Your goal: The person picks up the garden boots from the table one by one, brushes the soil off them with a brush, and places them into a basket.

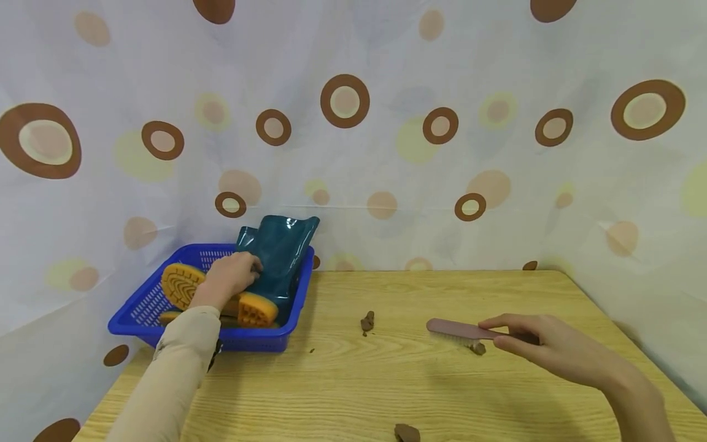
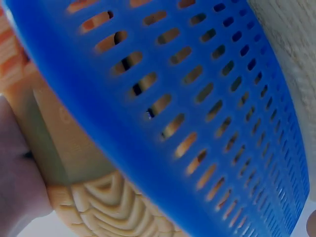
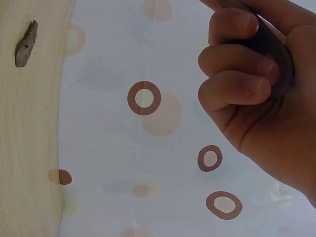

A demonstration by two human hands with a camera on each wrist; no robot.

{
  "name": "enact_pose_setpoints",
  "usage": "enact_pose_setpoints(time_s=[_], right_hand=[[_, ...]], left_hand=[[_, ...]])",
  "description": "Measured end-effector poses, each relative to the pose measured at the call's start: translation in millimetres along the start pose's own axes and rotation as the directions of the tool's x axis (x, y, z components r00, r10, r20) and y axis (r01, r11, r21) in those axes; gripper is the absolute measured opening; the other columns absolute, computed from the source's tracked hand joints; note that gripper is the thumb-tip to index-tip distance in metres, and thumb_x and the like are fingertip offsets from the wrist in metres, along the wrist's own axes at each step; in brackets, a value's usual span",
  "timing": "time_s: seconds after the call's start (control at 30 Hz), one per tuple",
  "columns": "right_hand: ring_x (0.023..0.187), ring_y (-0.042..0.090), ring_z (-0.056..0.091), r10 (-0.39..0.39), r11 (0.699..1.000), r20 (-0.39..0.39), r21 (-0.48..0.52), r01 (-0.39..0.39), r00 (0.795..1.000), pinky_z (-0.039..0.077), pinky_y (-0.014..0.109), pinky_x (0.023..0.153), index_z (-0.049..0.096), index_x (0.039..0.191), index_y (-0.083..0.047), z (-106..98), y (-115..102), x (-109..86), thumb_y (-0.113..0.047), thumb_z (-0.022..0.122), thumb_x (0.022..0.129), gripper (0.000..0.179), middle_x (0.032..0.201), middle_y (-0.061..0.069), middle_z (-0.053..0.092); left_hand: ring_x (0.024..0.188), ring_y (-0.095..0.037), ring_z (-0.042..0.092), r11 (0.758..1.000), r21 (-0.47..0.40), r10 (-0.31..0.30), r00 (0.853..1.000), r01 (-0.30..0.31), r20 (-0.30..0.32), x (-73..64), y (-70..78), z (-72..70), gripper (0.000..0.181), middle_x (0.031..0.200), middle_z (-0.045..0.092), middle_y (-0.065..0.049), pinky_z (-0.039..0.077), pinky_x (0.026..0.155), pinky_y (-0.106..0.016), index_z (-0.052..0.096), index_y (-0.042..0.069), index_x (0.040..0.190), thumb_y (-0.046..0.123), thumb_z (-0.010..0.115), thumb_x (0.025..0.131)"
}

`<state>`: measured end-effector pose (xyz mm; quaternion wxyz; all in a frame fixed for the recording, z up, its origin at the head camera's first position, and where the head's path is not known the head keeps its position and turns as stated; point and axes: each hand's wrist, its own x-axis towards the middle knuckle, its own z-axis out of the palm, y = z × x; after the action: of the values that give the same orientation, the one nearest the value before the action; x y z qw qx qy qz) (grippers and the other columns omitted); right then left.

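Observation:
In the head view, my left hand (image 1: 229,275) reaches into a blue plastic basket (image 1: 259,342) and grips a dark teal rain boot (image 1: 278,252) near its ankle. The boot's orange sole (image 2: 113,202) faces outward, beside my hand in the left wrist view. Another boot lies partly hidden under it. On the right, my right hand (image 1: 558,350) holds a mauve brush (image 1: 455,328) by the handle, its pale bristles pointing down over the table. A small brown clump (image 1: 477,348) is right at the bristles. In the right wrist view several fingers curl around the dark handle (image 3: 281,69).
The basket stands at the back left of a wooden table (image 1: 342,380). Other brown clumps lie on the wood: one near the middle (image 1: 367,322), another at the front edge (image 1: 407,433). A white sheet with brown circles (image 1: 386,153) hangs behind and at both sides.

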<state>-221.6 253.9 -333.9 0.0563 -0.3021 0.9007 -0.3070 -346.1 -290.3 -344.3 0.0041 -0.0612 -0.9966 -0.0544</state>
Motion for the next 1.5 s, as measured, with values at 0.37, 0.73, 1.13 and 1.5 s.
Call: enact_pose_setpoints(time_s=[0.37,0.73,1.13,1.5], right_hand=[[0.058,-0.001,0.038,-0.002,0.999,0.015,0.033,0.002,1.0,0.037,0.024,0.051,0.059,0.135,-0.025,0,2,0.9,-0.024,0.048,0.106,0.031,0.067,-0.014,0.036],[0.05,-0.003,0.03,0.002,0.997,0.025,0.08,-0.004,1.0,0.036,0.023,0.04,0.055,0.132,-0.01,-2,12,2.5,-0.022,0.036,0.11,0.031,0.071,-0.009,0.046],[0.053,0.008,0.044,0.201,0.979,-0.098,0.049,-0.197,0.975,0.045,0.027,0.048,0.047,0.131,0.0,3,37,11.3,-0.024,0.04,0.108,0.034,0.081,0.005,0.053],[0.072,0.021,0.059,0.4,0.914,-0.014,-0.073,-0.4,0.916,0.048,0.034,0.055,0.052,0.111,0.015,0,93,24.7,-0.008,0.049,0.099,0.027,0.09,0.019,0.062]], left_hand=[[0.116,-0.039,0.06,0.998,-0.039,-0.045,0.99,0.051,0.134,-1.5,8.7,-1.4,0.035,0.128,0.065,-0.019,0.046,0.1,-0.059,0.065,0.003,0.126,0.025,0.057,0.101],[0.101,-0.031,0.065,0.994,-0.102,0.018,0.993,-0.03,-0.116,-8.4,8.8,7.4,0.027,0.116,0.069,-0.011,0.051,0.09,-0.057,0.07,0.012,0.119,0.026,0.056,0.102],[0.094,-0.023,0.066,0.981,-0.113,0.12,0.956,-0.155,-0.268,-24.4,35.9,7.7,0.023,0.109,0.069,-0.005,0.056,0.085,-0.047,0.071,0.014,0.116,0.026,0.057,0.101],[0.082,-0.016,0.064,0.975,-0.111,0.147,0.938,-0.19,-0.313,-35.2,52.3,19.1,0.021,0.1,0.068,-0.001,0.056,0.07,-0.036,0.071,0.015,0.116,0.024,0.062,0.099]])
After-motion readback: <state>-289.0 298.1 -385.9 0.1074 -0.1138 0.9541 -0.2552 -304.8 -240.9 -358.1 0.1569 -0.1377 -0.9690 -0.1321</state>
